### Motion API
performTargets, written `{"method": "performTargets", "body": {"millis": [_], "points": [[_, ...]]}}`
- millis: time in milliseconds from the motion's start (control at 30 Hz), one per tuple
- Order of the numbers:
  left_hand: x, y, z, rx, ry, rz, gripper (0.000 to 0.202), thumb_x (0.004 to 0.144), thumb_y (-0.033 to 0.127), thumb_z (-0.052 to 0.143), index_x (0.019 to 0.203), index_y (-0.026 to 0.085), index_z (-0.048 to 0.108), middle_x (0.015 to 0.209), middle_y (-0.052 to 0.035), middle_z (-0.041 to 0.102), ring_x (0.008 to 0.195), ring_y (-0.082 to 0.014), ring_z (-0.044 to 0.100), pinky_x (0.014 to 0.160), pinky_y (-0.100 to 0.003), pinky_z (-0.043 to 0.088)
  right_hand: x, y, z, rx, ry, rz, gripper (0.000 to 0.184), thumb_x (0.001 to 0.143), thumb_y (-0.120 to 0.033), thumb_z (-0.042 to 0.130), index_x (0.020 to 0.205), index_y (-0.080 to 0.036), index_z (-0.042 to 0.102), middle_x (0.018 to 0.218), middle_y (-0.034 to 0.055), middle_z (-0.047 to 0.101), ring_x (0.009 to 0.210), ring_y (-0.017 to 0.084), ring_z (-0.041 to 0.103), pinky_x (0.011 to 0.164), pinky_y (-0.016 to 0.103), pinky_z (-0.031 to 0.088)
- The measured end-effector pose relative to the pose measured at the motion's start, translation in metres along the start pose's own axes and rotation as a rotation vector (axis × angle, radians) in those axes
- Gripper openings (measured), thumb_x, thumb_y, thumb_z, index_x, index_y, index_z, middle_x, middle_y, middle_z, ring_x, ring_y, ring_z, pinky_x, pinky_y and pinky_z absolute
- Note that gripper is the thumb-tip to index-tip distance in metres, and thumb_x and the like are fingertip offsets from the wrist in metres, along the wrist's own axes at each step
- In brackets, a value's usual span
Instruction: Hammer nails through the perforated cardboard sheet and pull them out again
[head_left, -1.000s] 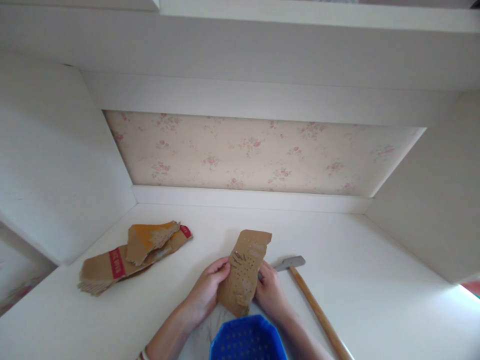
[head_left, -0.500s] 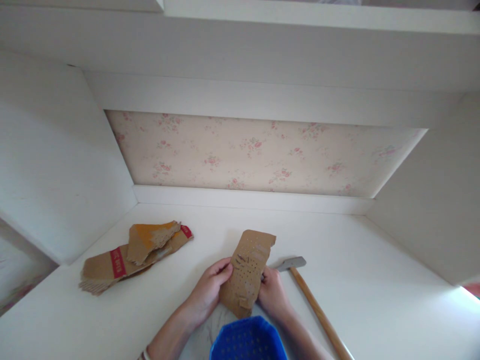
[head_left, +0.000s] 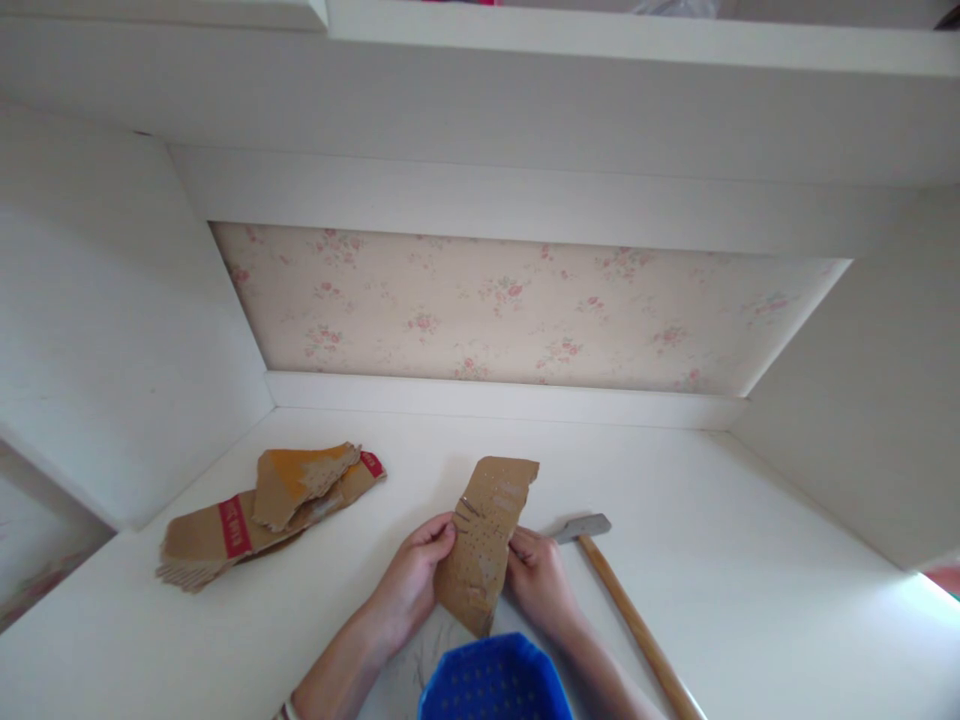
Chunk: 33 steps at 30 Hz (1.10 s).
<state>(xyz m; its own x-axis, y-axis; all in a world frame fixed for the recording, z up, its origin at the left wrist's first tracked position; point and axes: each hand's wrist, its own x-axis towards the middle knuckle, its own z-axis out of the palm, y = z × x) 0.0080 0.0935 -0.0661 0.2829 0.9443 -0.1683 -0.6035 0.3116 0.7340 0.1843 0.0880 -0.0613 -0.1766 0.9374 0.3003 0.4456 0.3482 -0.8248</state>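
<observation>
A torn piece of brown cardboard stands tilted in front of me, dotted with small holes and a few thin dark marks. My left hand pinches its left edge, thumb on the near face and the other fingers behind. At the right edge, my right hand is closed against the cardboard, its fingertips partly hidden behind it. Below the cardboard sits a blue plastic basket with a perforated bottom. To the right lies a hammer with a wooden handle and a grey metal head close to my right hand.
Torn cardboard scraps with red and orange print lie on the left of the white tabletop. White side panels flank the surface. A white shelf overhangs it, and floral wallpaper shows at the back.
The cardboard has shifted slightly left and turned, so its face looks narrower. My right hand has moved a little left and up with it. The hammer and scraps stay put.
</observation>
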Motion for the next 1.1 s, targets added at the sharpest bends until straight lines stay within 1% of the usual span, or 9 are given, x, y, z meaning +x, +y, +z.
{"method": "performTargets", "body": {"millis": [100,200,367,500,567,700,900,1033,1100], "points": [[-0.0011,0.0047,0.0029,-0.039,0.016,-0.001,0.021,0.072,0.02,0.079,0.092,0.015,0.072,0.096,-0.0074,0.075,0.1,-0.0249,0.067,0.088,-0.03,0.048,0.001,0.0017,-0.0004,-0.046,0.013,-0.012,0.03,0.094,-0.024,0.046,0.075,-0.019,0.069,0.073,0.0023,0.069,0.07,0.017,0.064,0.064,0.025,0.044],[-0.0004,0.0077,0.0027,-0.078,0.048,0.004,0.019,0.075,0.021,0.077,0.092,0.017,0.07,0.093,-0.0057,0.075,0.098,-0.0234,0.068,0.088,-0.031,0.048,0.0018,0.005,0.0001,-0.109,0.046,0.013,0.03,0.096,-0.031,0.045,0.083,-0.021,0.07,0.074,0.0031,0.07,0.071,0.018,0.065,0.065,0.027,0.044],[0.0004,0.0075,0.002,-0.106,0.076,-0.008,0.017,0.077,0.019,0.074,0.093,0.015,0.069,0.091,-0.0067,0.075,0.097,-0.025,0.068,0.089,-0.034,0.049,0.0025,0.0063,0.0028,-0.246,0.111,0.101,0.03,0.096,-0.031,0.044,0.091,-0.021,0.072,0.079,0.0063,0.073,0.075,0.021,0.067,0.068,0.03,0.045],[-0.0008,0.0075,0.0026,-0.113,0.097,-0.028,0.014,0.079,0.019,0.072,0.092,0.015,0.068,0.091,-0.0072,0.075,0.094,-0.0251,0.069,0.088,-0.035,0.049,0.0017,0.0034,0.0037,-0.353,0.098,0.149,0.03,0.095,-0.028,0.043,0.087,-0.022,0.071,0.079,0.0076,0.073,0.075,0.023,0.069,0.066,0.031,0.044],[-0.001,0.008,0.003,-0.113,0.107,-0.033,0.012,0.08,0.019,0.072,0.09,0.014,0.068,0.089,-0.0074,0.075,0.092,-0.0246,0.07,0.086,-0.035,0.05,0.0008,0.0021,0.0042,-0.399,0.077,0.159,0.031,0.095,-0.028,0.042,0.082,-0.022,0.07,0.077,0.0074,0.073,0.073,0.024,0.069,0.064,0.031,0.042],[-0.0013,0.0089,0.0042,-0.109,0.116,-0.036,0.013,0.079,0.018,0.072,0.091,0.014,0.068,0.088,-0.0071,0.075,0.087,-0.0233,0.071,0.082,-0.033,0.052,-0.001,0.001,0.0061,-0.466,0.046,0.168,0.033,0.095,-0.026,0.04,0.08,-0.023,0.069,0.077,0.0074,0.073,0.072,0.024,0.069,0.061,0.031,0.039],[-0.0021,0.0092,0.0059,-0.087,0.12,-0.038,0.016,0.079,0.017,0.072,0.094,0.013,0.069,0.093,-0.0085,0.075,0.096,-0.0247,0.069,0.086,-0.032,0.051,-0.0013,-0.0017,0.0077,-0.477,0.031,0.156,0.032,0.093,-0.023,0.04,0.082,-0.024,0.07,0.076,0.0062,0.071,0.071,0.024,0.069,0.059,0.031,0.037],[-0.0011,0.008,0.0052,-0.07,0.115,-0.044,0.018,0.079,0.017,0.072,0.097,0.013,0.07,0.098,-0.01,0.075,0.099,-0.0258,0.069,0.088,-0.033,0.051,-0.0002,-0.0028,0.0076,-0.44,0.047,0.159,0.029,0.089,-0.019,0.044,0.078,-0.024,0.07,0.073,0.0063,0.071,0.068,0.025,0.069,0.058,0.031,0.037],[-0.0002,0.007,0.0043,-0.065,0.114,-0.047,0.019,0.08,0.019,0.071,0.097,0.012,0.07,0.096,-0.0106,0.075,0.098,-0.0264,0.069,0.087,-0.034,0.051,0.0005,-0.0022,0.0067,-0.386,0.068,0.155,0.025,0.087,-0.018,0.046,0.084,-0.024,0.071,0.075,0.0056,0.072,0.07,0.024,0.069,0.059,0.031,0.039]]}}
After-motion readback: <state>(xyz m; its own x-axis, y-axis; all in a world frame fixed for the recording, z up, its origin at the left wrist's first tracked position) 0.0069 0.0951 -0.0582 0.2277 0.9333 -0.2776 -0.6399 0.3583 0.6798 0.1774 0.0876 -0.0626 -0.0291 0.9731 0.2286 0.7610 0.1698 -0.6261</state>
